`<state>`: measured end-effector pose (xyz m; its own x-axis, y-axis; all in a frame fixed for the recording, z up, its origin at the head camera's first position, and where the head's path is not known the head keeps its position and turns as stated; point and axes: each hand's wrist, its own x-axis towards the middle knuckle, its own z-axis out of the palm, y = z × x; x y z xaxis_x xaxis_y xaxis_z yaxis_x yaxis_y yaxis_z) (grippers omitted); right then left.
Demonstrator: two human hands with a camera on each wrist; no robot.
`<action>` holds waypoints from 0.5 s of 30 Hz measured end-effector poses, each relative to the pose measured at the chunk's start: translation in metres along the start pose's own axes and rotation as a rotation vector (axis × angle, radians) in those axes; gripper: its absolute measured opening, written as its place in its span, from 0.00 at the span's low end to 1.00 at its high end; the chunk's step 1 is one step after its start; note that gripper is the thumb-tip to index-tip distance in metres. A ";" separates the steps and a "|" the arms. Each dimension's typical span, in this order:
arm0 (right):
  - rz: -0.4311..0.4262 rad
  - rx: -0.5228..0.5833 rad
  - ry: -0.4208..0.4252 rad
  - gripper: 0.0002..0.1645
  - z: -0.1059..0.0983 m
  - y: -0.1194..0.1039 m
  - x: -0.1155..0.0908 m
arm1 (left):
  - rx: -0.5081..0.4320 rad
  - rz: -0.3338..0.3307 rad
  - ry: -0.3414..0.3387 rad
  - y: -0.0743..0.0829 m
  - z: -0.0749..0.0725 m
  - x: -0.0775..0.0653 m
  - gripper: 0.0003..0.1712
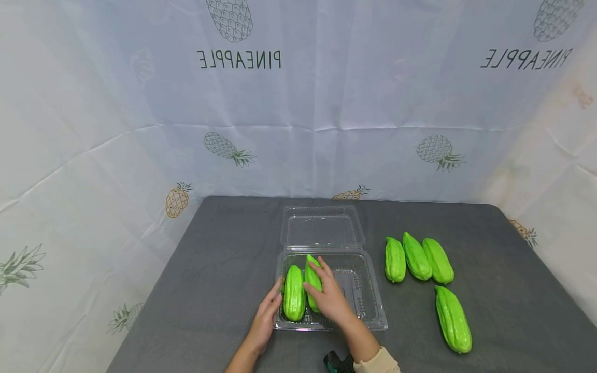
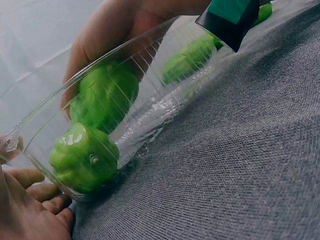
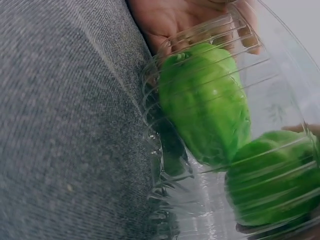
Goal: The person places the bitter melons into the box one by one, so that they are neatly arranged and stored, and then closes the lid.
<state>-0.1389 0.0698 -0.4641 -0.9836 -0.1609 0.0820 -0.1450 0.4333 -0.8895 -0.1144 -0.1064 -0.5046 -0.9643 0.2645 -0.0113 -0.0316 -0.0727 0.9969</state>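
Observation:
A clear plastic clamshell box (image 1: 379,311) lies on the table with its lid (image 1: 322,230) folded back. One light-green ridged gourd (image 1: 294,296) rests lengthwise along the left inside wall. Beside it, my right hand (image 1: 332,298) holds a second green gourd (image 1: 312,275) inside the box, thumb on its left and fingers on its right. My left hand (image 1: 267,317) rests against the outer left wall, its fingers fairly straight. In the left wrist view, the left hand (image 2: 37,212) touches the plastic near the first gourd (image 2: 82,159).
Three green gourds (image 1: 416,259) lie side by side right of the box. Another single gourd (image 1: 454,320) lies nearer the front. A dark grey cloth (image 1: 224,269) covers the table. Pineapple-printed curtains (image 1: 317,93) surround it. A black-and-green device (image 1: 338,362) sits at the right wrist.

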 end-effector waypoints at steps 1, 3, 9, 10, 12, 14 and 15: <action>-0.005 -0.005 -0.009 0.33 0.000 0.000 0.000 | 0.002 -0.004 0.001 0.000 0.000 0.000 0.34; -0.003 -0.017 -0.034 0.33 0.001 0.001 0.000 | 0.005 -0.015 0.004 -0.001 0.000 0.000 0.34; 0.016 -0.049 -0.105 0.34 0.003 0.003 -0.001 | 0.008 -0.012 -0.001 -0.004 -0.001 0.001 0.34; 0.014 -0.052 -0.110 0.35 0.003 0.003 -0.001 | 0.009 -0.012 -0.004 -0.004 -0.001 0.001 0.34; 0.010 -0.058 -0.116 0.35 0.003 0.003 -0.001 | 0.009 -0.013 -0.008 -0.003 -0.001 0.000 0.34; 0.009 -0.067 -0.124 0.35 0.003 0.003 -0.001 | 0.012 -0.027 -0.006 -0.002 -0.001 0.000 0.34; 0.008 -0.075 -0.129 0.35 0.003 0.003 -0.001 | 0.013 -0.028 -0.006 -0.002 -0.001 0.000 0.34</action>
<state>-0.1380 0.0682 -0.4679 -0.9634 -0.2677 0.0118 -0.1492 0.4992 -0.8536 -0.1145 -0.1072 -0.5066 -0.9615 0.2721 -0.0392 -0.0554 -0.0524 0.9971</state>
